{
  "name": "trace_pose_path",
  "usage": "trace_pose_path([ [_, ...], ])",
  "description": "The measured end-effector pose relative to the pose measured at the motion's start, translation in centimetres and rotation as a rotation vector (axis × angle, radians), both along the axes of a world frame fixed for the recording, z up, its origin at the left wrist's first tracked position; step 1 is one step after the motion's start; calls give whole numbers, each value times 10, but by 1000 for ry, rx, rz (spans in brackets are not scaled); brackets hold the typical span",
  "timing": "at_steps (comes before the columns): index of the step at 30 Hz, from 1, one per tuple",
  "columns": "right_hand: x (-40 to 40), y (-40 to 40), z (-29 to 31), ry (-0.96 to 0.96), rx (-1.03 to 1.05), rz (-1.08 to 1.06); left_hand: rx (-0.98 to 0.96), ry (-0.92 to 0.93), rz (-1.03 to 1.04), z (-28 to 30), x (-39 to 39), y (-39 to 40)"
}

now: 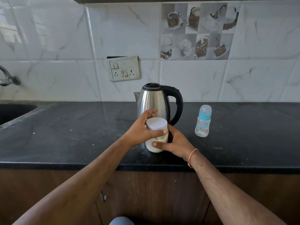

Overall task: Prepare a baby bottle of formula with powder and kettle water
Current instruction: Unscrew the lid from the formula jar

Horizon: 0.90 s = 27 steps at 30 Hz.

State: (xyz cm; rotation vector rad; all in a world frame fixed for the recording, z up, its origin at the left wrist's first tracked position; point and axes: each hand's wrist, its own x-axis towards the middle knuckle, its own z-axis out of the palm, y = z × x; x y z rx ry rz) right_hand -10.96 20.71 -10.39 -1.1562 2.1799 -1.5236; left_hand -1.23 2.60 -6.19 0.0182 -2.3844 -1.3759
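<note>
Both hands grip a white powder jar [156,138] standing on the dark desk [65,135] just in front of the steel kettle [154,101]. The left hand [139,132] wraps its upper part below the lid, hiding the label; the right hand [176,143] clasps the lower body. The capped baby bottle [203,123] stands to the right, apart. The sink [13,111] is cut off at far left.

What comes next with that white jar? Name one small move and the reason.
Probably twist the lid off. The left hand wraps the top of the white jar, the right hand steadies its base on the counter, and the lid looks closed. The baby bottle stands capped beside the kettle.
</note>
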Motion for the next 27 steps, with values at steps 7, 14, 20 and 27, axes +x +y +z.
trace_pose_path([
  [7, 0, -1, -1, -1, 4, 2, 56, -16, -46, 3, 8, -9],
  [14, 0, 0, -1, -4, -12, 7, 108, 28, -11, 3, 10, -27],
  [20, -1, 0, -1, -3, -8, 16, 40, 28, 30, 7, 5, -20],
  [27, 0, 0, -2, 6, -10, 13, -6, 25, 7, 10, -6, 1],
])
